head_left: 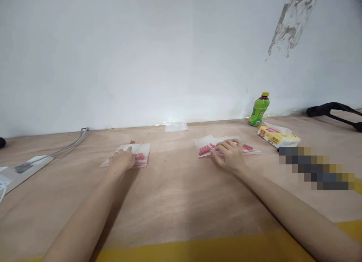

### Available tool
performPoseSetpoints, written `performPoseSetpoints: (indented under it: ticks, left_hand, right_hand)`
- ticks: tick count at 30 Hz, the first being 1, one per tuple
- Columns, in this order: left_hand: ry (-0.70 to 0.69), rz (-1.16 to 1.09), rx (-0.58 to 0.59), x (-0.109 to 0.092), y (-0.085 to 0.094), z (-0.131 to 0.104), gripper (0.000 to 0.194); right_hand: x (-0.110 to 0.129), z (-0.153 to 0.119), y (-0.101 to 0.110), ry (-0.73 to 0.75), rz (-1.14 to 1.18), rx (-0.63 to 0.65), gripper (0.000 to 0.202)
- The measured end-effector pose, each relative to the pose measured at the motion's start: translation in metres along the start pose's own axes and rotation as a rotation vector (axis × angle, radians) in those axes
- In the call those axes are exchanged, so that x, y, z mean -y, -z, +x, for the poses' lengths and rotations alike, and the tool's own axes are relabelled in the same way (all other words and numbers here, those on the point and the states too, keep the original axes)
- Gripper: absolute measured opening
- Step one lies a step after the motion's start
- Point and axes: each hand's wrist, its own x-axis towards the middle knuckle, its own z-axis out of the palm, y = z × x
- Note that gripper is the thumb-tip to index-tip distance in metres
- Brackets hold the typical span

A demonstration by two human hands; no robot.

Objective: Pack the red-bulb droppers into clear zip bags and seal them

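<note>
My left hand [122,159] lies over a small stack of clear plastic zip bags [144,150] on the left of the table. Its fingers are spread across the bags, and red pieces [139,156] show inside beside them. On the right, my right hand [231,154] rests on another group of clear zip bags [206,142], fingers apart and the thumb toward the near edge. Short red rod-like pieces [204,150] line up inside these bags, with more red pieces [248,147] past the hand. Both hands hide part of the bags beneath them.
A flat clear bag [176,127] lies near the wall. At the back right stand a green bottle [258,110] with a yellow cap and a tissue pack [277,136]. A black frame-like object [333,110] lies far right; a power strip [31,171] with a grey cable sits left.
</note>
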Motion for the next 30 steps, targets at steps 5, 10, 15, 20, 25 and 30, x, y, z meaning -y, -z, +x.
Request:
performPoseSetpoints:
  ticks: [5, 10, 15, 20, 25, 30]
  left_hand:
    - [0.021, 0.012, -0.006, 0.017, 0.004, 0.007, 0.033]
    - [0.075, 0.028, -0.169, 0.011, 0.009, -0.005, 0.030]
    - [-0.025, 0.000, -0.322, -0.027, 0.024, -0.023, 0.033]
    - [-0.255, -0.032, -0.364, -0.094, 0.035, -0.040, 0.030]
    - [-0.491, -0.114, -0.357, -0.166, 0.030, -0.061, 0.024]
    - [-0.622, -0.240, -0.356, -0.195, 0.018, -0.073, 0.020]
  right_hand:
    - [0.015, -0.008, -0.005, 0.098, 0.053, -0.056, 0.013]
    - [0.020, -0.013, -0.006, 0.183, 0.091, -0.057, 0.012]
    - [0.027, -0.012, -0.009, 0.211, 0.112, -0.045, 0.013]
    - [0.032, -0.012, -0.012, 0.235, 0.129, -0.030, 0.013]
    - [0.031, -0.012, -0.011, 0.229, 0.109, 0.021, 0.017]
    - [0.029, -0.014, -0.012, 0.215, 0.097, 0.066, 0.019]
